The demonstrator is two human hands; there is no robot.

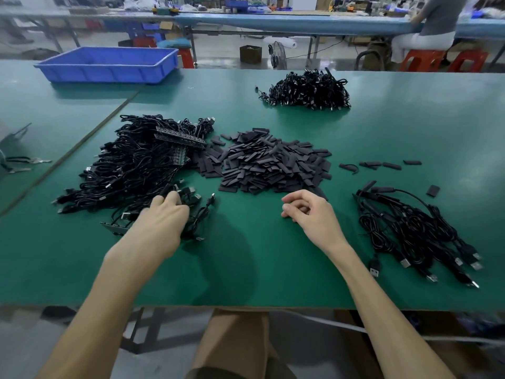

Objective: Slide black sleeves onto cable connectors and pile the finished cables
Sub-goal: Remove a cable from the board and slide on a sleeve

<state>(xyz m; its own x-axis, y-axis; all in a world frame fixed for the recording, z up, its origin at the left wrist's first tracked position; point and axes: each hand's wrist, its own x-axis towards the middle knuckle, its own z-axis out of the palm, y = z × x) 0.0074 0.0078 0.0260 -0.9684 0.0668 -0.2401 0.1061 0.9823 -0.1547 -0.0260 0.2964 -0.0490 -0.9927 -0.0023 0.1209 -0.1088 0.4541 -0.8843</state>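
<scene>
A big tangle of black cables (136,162) lies on the left of the green table (246,263). My left hand (161,220) reaches into its near edge, fingers curled among the cables; what it grips is hidden. A heap of flat black sleeves (267,162) sits in the middle. My right hand (308,212) hovers just in front of the heap, fingers loosely curled, holding nothing. On the right lies a smaller pile of sleeved cables (410,228), USB plugs pointing toward me.
Another bundle of black cables (308,90) sits far back on the table. A blue plastic tray (109,64) stands at the back left. A few loose sleeves (382,165) lie right of the heap. A person sits on a red stool (420,60) beyond.
</scene>
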